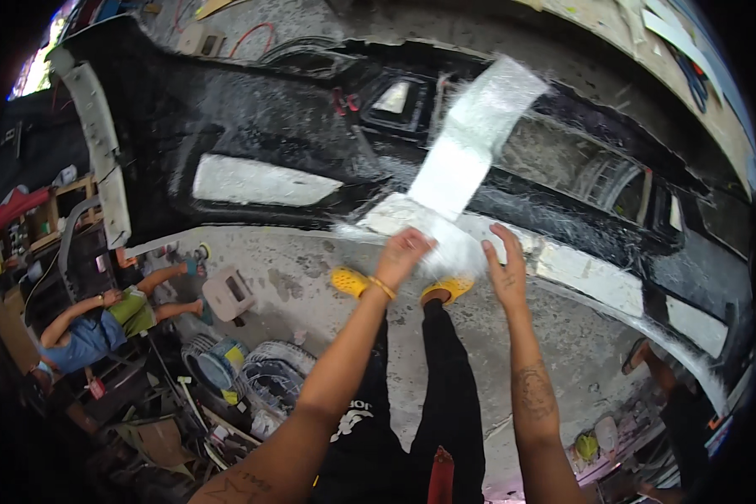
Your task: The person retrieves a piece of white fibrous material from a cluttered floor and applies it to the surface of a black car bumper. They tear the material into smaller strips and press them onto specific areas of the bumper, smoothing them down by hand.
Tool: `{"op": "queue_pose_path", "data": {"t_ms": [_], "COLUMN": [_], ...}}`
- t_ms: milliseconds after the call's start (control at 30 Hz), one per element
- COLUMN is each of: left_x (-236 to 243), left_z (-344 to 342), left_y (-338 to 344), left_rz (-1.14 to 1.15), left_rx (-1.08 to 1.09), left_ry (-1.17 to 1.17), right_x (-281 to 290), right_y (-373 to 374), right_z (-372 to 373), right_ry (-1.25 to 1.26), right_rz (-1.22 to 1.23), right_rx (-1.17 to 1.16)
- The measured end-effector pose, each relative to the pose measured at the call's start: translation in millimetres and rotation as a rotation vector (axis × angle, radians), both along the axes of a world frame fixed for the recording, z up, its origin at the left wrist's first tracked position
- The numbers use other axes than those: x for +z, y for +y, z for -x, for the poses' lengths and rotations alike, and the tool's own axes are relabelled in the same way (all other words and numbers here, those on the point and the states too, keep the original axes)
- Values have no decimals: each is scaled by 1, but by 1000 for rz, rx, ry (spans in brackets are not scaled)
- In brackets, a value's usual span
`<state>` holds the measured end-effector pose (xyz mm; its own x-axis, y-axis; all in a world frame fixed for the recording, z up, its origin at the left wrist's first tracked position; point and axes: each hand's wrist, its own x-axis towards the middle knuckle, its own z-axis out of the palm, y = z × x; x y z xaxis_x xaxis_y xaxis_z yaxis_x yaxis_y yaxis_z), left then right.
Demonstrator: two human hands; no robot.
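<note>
A long black moulded panel (277, 126), much like the inner side of a car bumper, stretches across in front of me. A strip of white fibreglass mat (470, 139) with frayed edges lies over it. Below this strip, a thin frayed piece of fibreglass mat (449, 248) hangs at the panel's near edge. The closed fingers of my left hand (405, 254) pinch its left side. On the other side, my right hand (506, 267) is beside the piece, thumb and fingers apart, with nothing visible between them.
White patches (256, 181) sit along the panel. To the left are a seated person (84, 340) in blue, a plastic stool (228, 294), and buckets (214, 363) among clutter. Another person's leg (659, 374) shows at right. My yellow clogs (350, 281) stand on the stained concrete floor.
</note>
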<state>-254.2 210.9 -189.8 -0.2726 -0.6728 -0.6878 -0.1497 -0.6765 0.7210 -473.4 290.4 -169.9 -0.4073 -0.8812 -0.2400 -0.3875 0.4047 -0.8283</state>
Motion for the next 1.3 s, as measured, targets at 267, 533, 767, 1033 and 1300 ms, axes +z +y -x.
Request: {"op": "queue_pose_path", "data": {"t_ms": [267,533,767,1033,1300], "left_x": [34,20,61,44,30], "left_z": [-23,-69,-113,-232,-332], "left_y": [60,-6,-34,-16,-61], "left_rz": [-63,251,384,299,-8], "left_rx": [12,-1080,-903,-274,186], "left_ry": [133,140,165,93,-136], "right_x": [36,41,43,29,4], "right_y": [19,3,-6,-21,-44], "right_z": [-36,-88,-135,-182,-151], "right_ry": [-40,-106,-109,0,197], "right_rz": [-323,-130,-251,-190,-434], "right_rx": [380,545,338,-59,-329]}}
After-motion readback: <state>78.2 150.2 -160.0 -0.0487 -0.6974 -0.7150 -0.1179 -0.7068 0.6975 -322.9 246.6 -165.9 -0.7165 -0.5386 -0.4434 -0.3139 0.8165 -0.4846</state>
